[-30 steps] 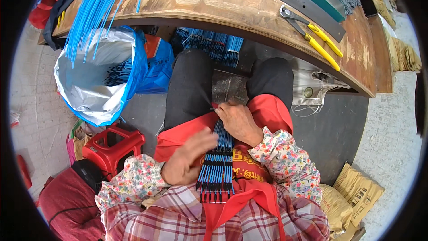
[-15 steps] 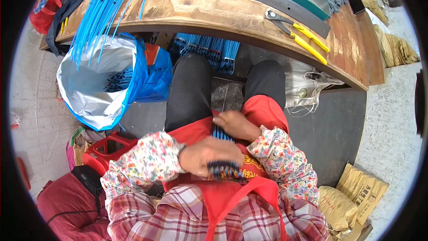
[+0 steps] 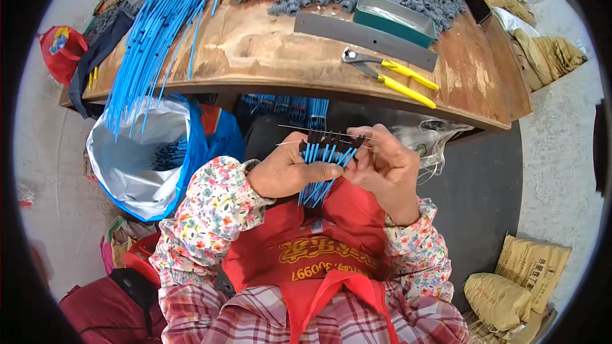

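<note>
Pressure from my left hand [image 3: 278, 172], clasping the blue rods [image 3: 312, 152], should be even, keeping them level; my right hand [image 3: 390, 169], its grip unclear, meets their right edge.

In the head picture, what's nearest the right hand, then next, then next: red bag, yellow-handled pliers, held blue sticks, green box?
1. Held blue sticks: just left.
2. Yellow-handled pliers: ahead.
3. Green box: beyond the pliers.
4. Red bag: far left.

I spot yellow characters and digits [image 3: 328, 258] on the red apron [image 3: 306, 230], dark print on a tan sack [image 3: 537, 270], reddish print on the rounder sack [image 3: 497, 302].
</note>
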A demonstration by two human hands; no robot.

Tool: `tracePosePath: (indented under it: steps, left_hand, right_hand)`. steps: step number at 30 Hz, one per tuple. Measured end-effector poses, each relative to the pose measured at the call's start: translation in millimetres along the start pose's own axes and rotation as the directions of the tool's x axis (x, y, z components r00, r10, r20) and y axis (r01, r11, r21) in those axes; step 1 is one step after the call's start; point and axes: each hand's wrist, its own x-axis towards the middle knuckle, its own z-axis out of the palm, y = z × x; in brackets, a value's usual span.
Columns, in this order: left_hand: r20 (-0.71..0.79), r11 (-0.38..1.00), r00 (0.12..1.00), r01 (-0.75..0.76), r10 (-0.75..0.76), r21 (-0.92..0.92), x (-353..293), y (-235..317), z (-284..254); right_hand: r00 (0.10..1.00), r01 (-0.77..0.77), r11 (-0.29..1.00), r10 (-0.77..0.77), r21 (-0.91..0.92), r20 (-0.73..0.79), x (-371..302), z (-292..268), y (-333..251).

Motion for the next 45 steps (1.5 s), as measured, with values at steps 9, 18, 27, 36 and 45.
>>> tracePosePath:
  steps: [9, 18, 27, 36, 45]
  left_hand:
    - [-0.1, 0.98, 0.975, -0.193, 0.197, 0.045, 15.7, -6.7, -12.8]
    - [-0.359, 0.905, 0.831, -0.389, 0.426, 0.173, 21.1, -18.0, -4.4]
    - [-0.246, 0.921, 0.892, -0.338, 0.379, 0.195, 27.4, -11.8, -13.8]
    - [-0.278, 0.917, 0.882, -0.32, 0.38, 0.237, 29.2, -8.7, -12.0]
    - [-0.312, 0.921, 0.871, -0.325, 0.38, 0.216, 32.7, -11.0, -8.2]
  right_hand:
    - [0.987, 0.158, 0.972, -0.15, -0.173, 0.058, 36.7, 3.3, 2.4]
    - [0.994, 0.092, 0.965, -0.076, -0.246, 0.074, 53.8, 1.7, 1.4]
    - [0.995, 0.007, 0.981, 0.011, -0.193, 0.094, 55.7, -1.9, 3.8]
    - [0.999, 0.027, 0.998, -0.03, -0.063, -0.04, 44.8, -3.3, 12.7]
    - [0.996, 0.062, 0.977, -0.072, -0.202, -0.047, 52.0, -2.9, 0.6]
